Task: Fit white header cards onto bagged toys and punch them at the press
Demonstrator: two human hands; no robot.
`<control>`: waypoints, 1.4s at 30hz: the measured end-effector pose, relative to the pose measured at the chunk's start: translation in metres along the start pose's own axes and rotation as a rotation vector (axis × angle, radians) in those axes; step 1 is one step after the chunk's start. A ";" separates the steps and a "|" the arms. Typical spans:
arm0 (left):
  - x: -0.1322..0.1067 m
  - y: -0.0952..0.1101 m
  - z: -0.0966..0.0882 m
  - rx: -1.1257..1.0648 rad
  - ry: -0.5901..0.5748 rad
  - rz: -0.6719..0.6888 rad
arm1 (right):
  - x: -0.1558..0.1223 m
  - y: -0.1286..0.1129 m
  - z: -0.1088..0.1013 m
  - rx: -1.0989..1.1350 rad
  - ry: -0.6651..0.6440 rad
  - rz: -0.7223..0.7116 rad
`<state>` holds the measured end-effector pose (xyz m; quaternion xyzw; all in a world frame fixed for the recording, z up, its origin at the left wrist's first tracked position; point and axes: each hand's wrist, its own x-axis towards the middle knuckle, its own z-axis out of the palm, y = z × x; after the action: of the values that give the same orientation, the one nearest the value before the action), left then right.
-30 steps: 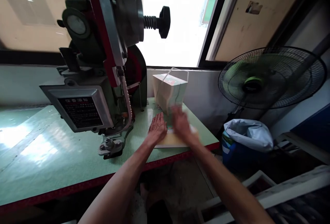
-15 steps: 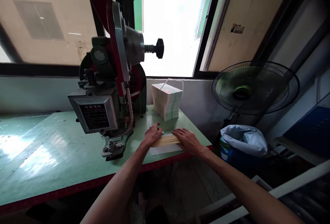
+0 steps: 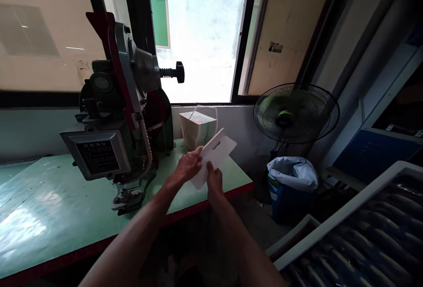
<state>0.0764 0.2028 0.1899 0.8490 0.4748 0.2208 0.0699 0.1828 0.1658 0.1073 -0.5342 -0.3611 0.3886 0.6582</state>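
Note:
A white card (image 3: 223,148) with rounded corners and a small dark slot is raised at a tilt above the bench's right end. My left hand (image 3: 190,163) is closed on its left side, where a pale cream edge shows alongside the card. Lower down, my right hand (image 3: 214,180) grips the bottom part, thumb on the white face. Whether the cream edge belongs to a separate piece behind the card I cannot tell. A tall stack of printed cards or paper (image 3: 198,130), with a loose strap looped over it, stands just behind my hands.
To the left, a stapling-type machine (image 3: 122,102) with a black knob stands on the green bench (image 3: 82,207). Off the bench's right end are a fan (image 3: 295,113) and a lined bin (image 3: 292,185). A white-rimmed tray of dark packaged items (image 3: 360,238) lies at lower right.
The white card, lying flat under the cream pieces before, is now lifted and tilted in both hands. My right hand has shifted to its lower edge. The view has swung to the right.

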 end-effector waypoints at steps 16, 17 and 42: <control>-0.076 -0.044 0.076 0.190 0.032 0.281 | 0.071 -0.131 -0.039 -1.080 -0.093 -1.016; -0.078 -0.044 0.079 0.186 0.048 0.277 | 0.072 -0.108 -0.030 -1.139 -0.096 -0.992; 0.005 -0.045 0.054 -0.036 0.315 -0.053 | 0.071 0.026 -0.018 -1.157 -0.383 -0.770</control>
<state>0.0673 0.2357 0.1288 0.7895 0.4983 0.3579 0.0155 0.2263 0.2253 0.0833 -0.5545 -0.7808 -0.0378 0.2853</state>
